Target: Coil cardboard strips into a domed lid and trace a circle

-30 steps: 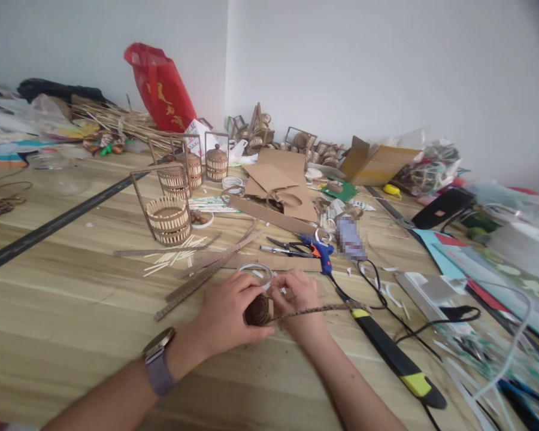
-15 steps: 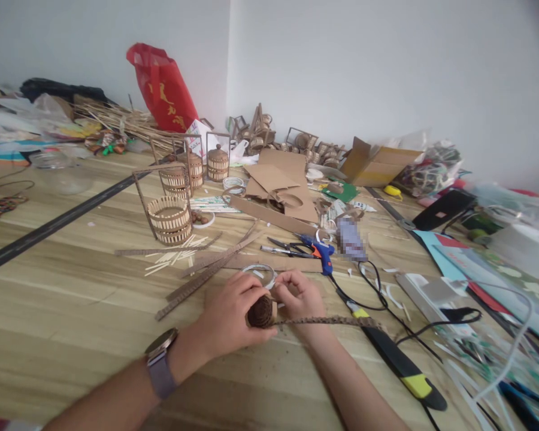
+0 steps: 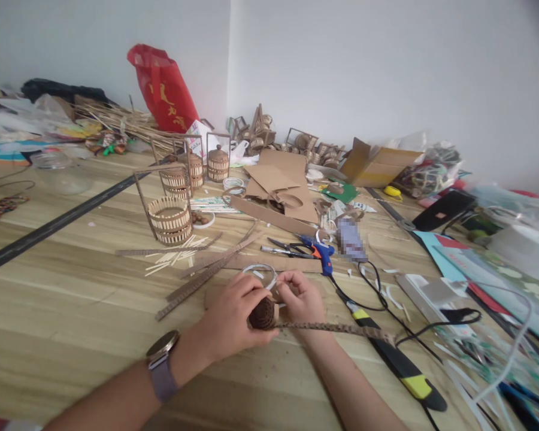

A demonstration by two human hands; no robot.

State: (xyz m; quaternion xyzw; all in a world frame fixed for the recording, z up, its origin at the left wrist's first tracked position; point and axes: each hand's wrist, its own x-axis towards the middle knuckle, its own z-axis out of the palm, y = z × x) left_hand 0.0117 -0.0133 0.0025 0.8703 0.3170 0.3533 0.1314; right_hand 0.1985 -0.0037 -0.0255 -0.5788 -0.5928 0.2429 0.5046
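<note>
A tight coil of brown corrugated cardboard (image 3: 263,312) is gripped by my left hand (image 3: 231,317), thumb below and fingers over the top. From it a loose corrugated strip (image 3: 341,327) runs right, across my right wrist and over the utility knife (image 3: 395,359). My right hand (image 3: 302,297) is closed in a pinch just right of the coil. Whatever lies between those fingertips is too small to make out. Behind the hands is a roll of white tape (image 3: 261,267), partly hidden by them. A blue glue gun (image 3: 324,256) lies beyond my right hand.
Corrugated strips (image 3: 202,281) and thin pale sticks (image 3: 173,254) lie ahead on the left, near a small handled basket (image 3: 170,227). Scissors (image 3: 285,245) rest by the glue gun. Black cable (image 3: 363,305) loops at right. Cardboard sheets (image 3: 282,173) lie farther back.
Almost nothing differs. The coil and both hands have shifted very slightly, and the strip's loose end reaches a little farther right and lower.
</note>
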